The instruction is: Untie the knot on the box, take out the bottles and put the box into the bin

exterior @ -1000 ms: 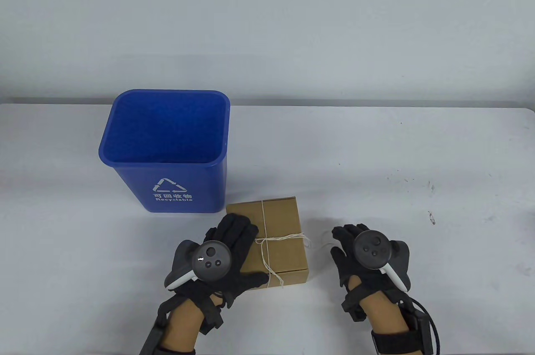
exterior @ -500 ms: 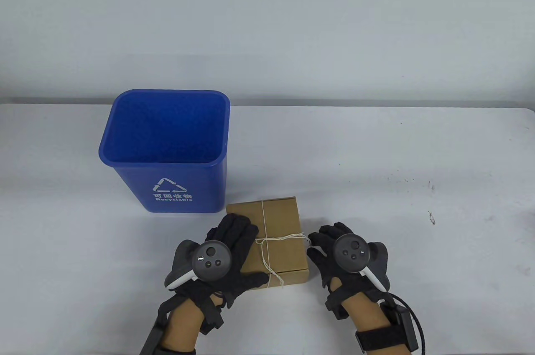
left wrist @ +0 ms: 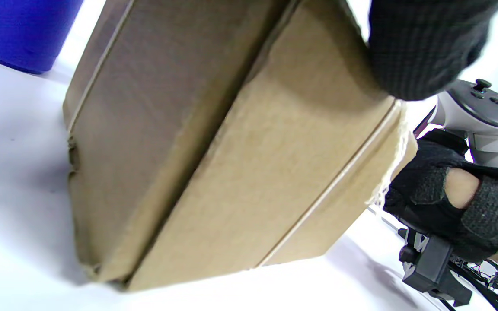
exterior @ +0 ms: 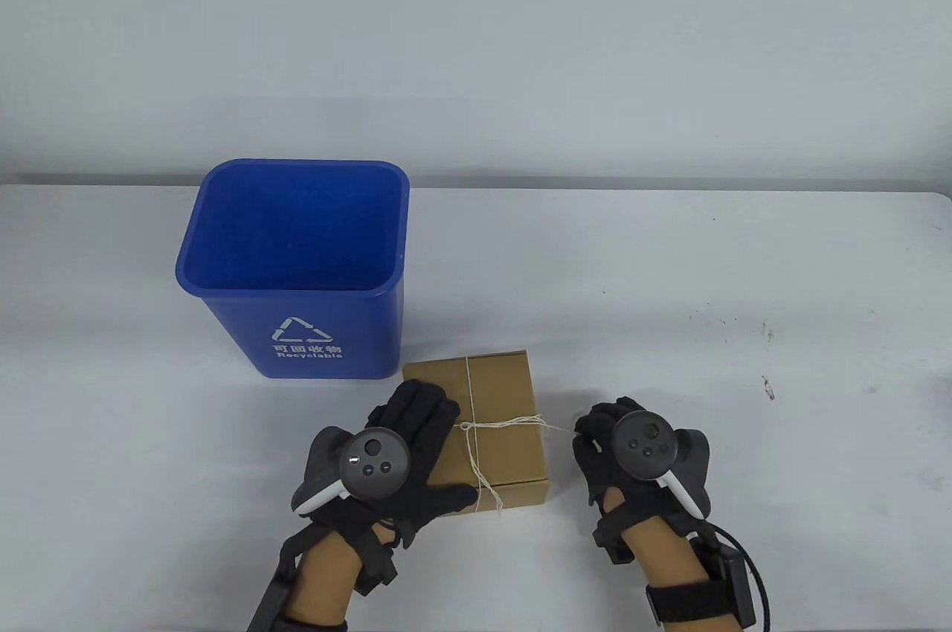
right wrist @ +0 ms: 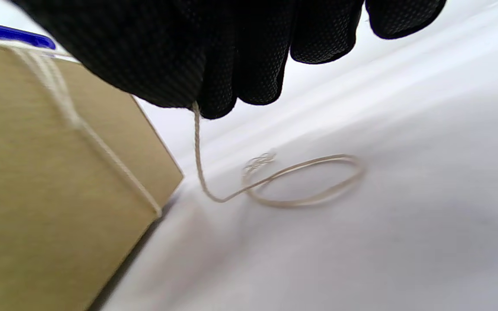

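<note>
The brown cardboard box [exterior: 498, 394] lies in front of the bin, tied crosswise with pale string [exterior: 506, 424] knotted on its lid. My left hand [exterior: 424, 431] lies flat on the lid's left part, its thumb [exterior: 455, 495] stretched along the near edge. In the left wrist view the box [left wrist: 231, 151] fills the frame. My right hand [exterior: 591, 431] hovers just right of the box and pinches a loose string end. The right wrist view shows the string [right wrist: 275, 181] hanging from the fingers [right wrist: 214, 65] and looping on the table beside the box [right wrist: 37, 172]. No bottles are visible.
The blue recycling bin [exterior: 312, 334] stands upright and open behind the box, to the left. The white table [exterior: 744, 439] stretches to the right, with a few small dark marks. A cable runs from my right wrist off the bottom edge.
My right hand went left to the box's right edge, took the string end, then drew back right a little. The left hand and the box stayed put.
</note>
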The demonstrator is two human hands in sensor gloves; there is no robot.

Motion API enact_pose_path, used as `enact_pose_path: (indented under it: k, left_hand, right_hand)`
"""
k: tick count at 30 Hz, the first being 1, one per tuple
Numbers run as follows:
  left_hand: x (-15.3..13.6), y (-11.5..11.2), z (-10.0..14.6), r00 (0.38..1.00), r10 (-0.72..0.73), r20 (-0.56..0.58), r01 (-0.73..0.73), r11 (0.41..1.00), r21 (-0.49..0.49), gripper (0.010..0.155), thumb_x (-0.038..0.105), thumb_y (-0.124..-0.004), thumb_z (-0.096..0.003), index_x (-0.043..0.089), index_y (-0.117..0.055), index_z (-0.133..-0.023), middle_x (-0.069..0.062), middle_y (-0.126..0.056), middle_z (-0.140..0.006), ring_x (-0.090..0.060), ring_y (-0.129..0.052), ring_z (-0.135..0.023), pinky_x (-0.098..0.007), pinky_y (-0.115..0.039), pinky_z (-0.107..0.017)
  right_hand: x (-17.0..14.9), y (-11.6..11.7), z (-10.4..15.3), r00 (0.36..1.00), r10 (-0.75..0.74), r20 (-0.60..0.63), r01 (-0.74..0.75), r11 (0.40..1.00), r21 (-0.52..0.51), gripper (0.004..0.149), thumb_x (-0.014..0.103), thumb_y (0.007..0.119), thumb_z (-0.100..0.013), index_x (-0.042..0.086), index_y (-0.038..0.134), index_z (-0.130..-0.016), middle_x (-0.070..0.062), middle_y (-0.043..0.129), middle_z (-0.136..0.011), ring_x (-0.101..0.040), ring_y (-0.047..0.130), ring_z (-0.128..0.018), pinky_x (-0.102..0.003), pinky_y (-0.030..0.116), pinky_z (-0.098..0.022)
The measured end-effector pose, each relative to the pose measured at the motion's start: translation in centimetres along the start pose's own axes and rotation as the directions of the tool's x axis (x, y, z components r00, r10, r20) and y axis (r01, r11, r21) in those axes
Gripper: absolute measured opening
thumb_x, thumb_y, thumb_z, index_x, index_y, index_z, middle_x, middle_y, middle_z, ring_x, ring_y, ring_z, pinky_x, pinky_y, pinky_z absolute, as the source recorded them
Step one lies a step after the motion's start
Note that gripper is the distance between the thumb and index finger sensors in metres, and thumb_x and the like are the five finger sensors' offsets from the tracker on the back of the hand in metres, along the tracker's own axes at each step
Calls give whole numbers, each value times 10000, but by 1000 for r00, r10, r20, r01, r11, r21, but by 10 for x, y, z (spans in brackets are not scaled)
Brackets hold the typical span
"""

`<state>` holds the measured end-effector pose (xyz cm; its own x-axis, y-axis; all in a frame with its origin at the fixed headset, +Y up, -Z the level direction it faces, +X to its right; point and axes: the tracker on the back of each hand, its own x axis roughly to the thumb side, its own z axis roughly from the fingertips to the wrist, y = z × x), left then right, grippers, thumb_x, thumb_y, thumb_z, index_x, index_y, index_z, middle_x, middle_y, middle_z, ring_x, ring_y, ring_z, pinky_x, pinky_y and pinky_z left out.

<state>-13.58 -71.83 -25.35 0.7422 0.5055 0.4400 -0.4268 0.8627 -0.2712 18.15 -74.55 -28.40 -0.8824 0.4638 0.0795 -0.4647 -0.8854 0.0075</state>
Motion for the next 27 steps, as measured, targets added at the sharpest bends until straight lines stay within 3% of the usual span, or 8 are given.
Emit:
enact_pose_path:
  k: [10, 19, 21, 23, 27]
  left_hand:
    - [-1, 0, 0, 1000, 1, -2, -1, 1000, 0, 1036, 699, -763, -434, 204, -235, -1175, -60, -124, -1210, -400, -32, -1141, -737, -214, -753]
    - [-1, 0, 0, 1000, 7, -1, -7, 1000, 2, 1037, 703, -764, -431, 209, -236, -1175, -49, -126, -1211, -391, -31, -1143, -737, -214, -754]
    - [-2, 1, 1, 1000, 6, -1, -6, 1000, 5, 1034, 702, -766, -431, 211, -241, -1175, -47, -133, -1213, -387, -38, -1146, -737, -217, -754]
    - [-1, 1, 0, 1000, 8, -3, -8, 1000, 3, 1036, 702, -766, -429, 213, -238, -1175, -46, -130, -1212, -386, -34, -1145, -735, -216, -755]
    - [-3, 1, 1, 1000, 13, 1, -13, 1000, 5, 1034, 701, -766, -430, 213, -240, -1174, -42, -131, -1211, -386, -35, -1145, -734, -217, -754]
  right_hand:
    - [-18, -1, -3, 994, 32, -108, -29, 999, 28, 351, 330, 806, -480, 157, 846, -783, -88, 732, -936, -486, 585, -937, -678, 487, -642]
    - [-19, 3, -5, 990, 77, -121, -70, 996, 61, 344, 330, 817, -478, 169, 861, -779, -82, 753, -923, -484, 590, -937, -677, 491, -643]
    - [-25, 5, -7, 978, 150, -146, -138, 986, 92, 343, 332, 820, -477, 173, 865, -778, -73, 760, -915, -481, 597, -935, -675, 496, -644]
    - [-28, 5, -7, 983, 90, -161, -76, 993, 87, 344, 334, 819, -478, 174, 863, -780, -68, 749, -912, -482, 596, -931, -673, 493, -644]
    - [-29, 2, -6, 983, 97, -158, -88, 994, 61, 355, 337, 821, -476, 181, 862, -792, -78, 759, -915, -485, 596, -932, -676, 494, -641]
